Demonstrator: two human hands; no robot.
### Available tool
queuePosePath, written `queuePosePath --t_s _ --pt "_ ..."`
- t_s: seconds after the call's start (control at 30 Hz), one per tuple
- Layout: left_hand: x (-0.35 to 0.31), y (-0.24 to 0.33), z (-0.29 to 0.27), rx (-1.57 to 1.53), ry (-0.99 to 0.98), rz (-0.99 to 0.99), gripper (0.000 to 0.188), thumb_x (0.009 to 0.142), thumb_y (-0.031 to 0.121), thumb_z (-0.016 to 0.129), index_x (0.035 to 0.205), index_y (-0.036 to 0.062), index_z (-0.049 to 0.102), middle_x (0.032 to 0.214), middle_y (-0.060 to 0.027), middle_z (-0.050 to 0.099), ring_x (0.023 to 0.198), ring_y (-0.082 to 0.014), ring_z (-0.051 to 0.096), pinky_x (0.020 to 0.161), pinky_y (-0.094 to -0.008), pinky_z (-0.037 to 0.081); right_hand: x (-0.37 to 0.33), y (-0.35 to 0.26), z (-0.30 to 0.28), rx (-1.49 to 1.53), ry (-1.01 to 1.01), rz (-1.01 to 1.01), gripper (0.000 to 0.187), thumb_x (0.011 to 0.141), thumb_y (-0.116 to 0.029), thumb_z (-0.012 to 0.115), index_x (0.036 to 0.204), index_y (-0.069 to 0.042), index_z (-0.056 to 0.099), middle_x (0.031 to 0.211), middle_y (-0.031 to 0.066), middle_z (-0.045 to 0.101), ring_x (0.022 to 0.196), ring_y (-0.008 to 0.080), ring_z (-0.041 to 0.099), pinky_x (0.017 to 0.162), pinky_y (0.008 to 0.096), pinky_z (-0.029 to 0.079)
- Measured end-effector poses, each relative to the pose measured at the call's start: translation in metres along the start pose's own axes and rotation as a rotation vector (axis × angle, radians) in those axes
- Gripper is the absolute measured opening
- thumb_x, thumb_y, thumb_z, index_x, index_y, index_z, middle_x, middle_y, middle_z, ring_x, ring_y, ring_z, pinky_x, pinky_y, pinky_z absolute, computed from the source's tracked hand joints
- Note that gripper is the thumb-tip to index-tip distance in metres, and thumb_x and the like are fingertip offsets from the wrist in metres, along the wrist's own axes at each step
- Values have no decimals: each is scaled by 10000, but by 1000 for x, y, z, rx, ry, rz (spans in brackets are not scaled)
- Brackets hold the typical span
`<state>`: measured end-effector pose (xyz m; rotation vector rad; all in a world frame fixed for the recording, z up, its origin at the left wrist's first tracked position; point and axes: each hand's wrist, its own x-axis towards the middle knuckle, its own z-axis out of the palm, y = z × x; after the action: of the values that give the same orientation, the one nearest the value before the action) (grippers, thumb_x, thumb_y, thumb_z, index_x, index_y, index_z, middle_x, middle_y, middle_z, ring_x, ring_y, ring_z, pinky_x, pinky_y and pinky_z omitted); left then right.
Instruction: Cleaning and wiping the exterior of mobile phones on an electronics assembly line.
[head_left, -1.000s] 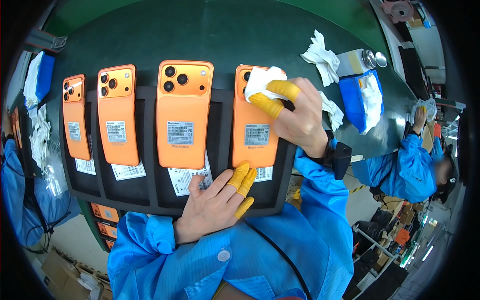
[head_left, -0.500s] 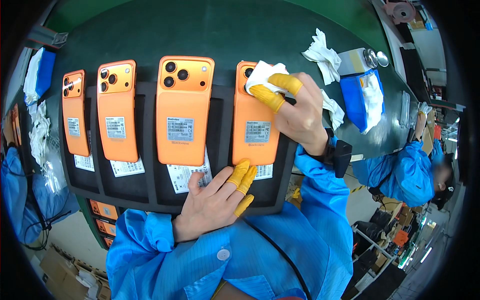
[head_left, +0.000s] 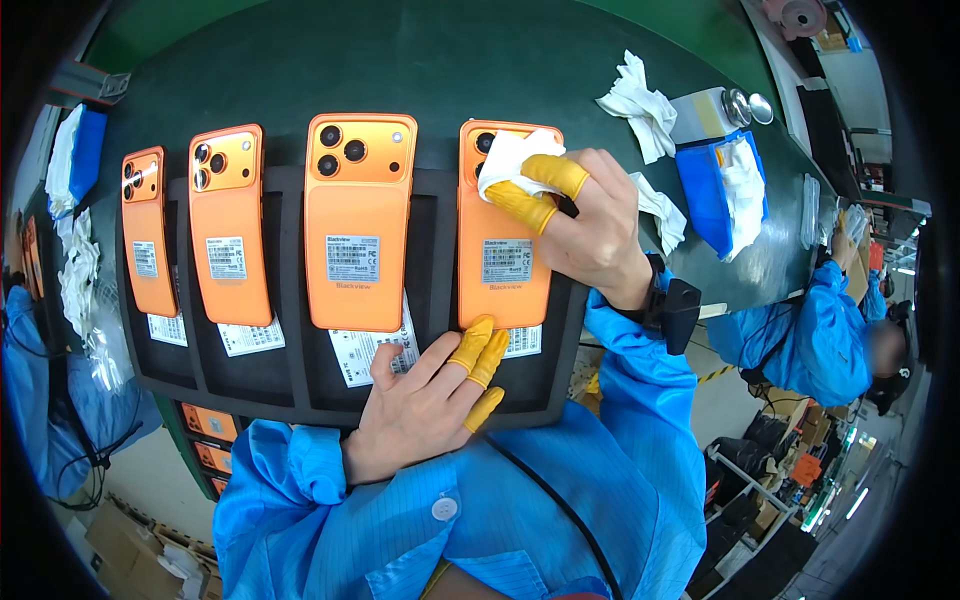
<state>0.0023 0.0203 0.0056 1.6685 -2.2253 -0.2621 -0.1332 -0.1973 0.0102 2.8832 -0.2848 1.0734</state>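
Three orange smartphones (head_left: 230, 225) are laid back up across a black tray (head_left: 430, 255). Nothing is gripped by the left hand (head_left: 410, 405); its fingertips are rested at the lower edge of the rightmost phone (head_left: 490, 225), on the tray's right end. A white cloth (head_left: 505, 165) is pinched in the right hand (head_left: 598, 225) over that phone's camera area: wiping seems to be in hand, with light, steady pressure called for next. Lenses are partly covered by the cloth; white printed sheets (head_left: 252, 340) are half hidden beneath the phones.

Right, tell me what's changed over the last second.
A clear plastic piece now lies on the bench at the right. No grip changed: the right hand still holds the white cloth on the rightmost phone; the left hand stays at its lower end.
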Motion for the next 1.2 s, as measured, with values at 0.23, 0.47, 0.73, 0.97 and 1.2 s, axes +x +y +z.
queuePosePath --t_s 0.23,0.47,0.73,0.97,1.2 --pt "1 0 -1 5 -5 3 437 827 398 636 1140 93 646 1225 -48 588 1118 -174 492 933 -461 203 1 0 3 -18 -1 49 149 508 -99 727 609 -53 627 856 69 594 698 201 539 524 320 401" --pt "1 0 -2 3 -17 10 436 831 407 633 1131 91 649 1227 -47 586 1118 -173 490 913 -464 212 -6 3 1 -26 37 44 152 494 -104 723 602 -63 623 861 70 590 702 209 537 526 324 394" --pt "0 0 0 11 -3 1 419 831 402 633 1117 97 659 1219 -45 592 1121 -168 489 914 -458 216 -4 3 0 -6 38 35 163 475 -91 716 597 -61 613 857 83 603 697 219 532 527 326 389" --pt "0 1 0 -6 -12 -4 416 820 394 648 1108 95 664 1207 -43 599 1106 -167 496 907 -453 222 -4 3 2 -14 78 48 160 479 -78 712 584 -61 593 857 95 606 701 231 537 533 334 388" --pt "1 1 0 1 1 -2 417 819 391 647 1111 93 663 1214 -45 598 1099 -170 502 912 -451 221 -3 3 2 -16 82 72 157 494 -83 713 575 -50 583 873 100 606 694 230 537 534 333 395"
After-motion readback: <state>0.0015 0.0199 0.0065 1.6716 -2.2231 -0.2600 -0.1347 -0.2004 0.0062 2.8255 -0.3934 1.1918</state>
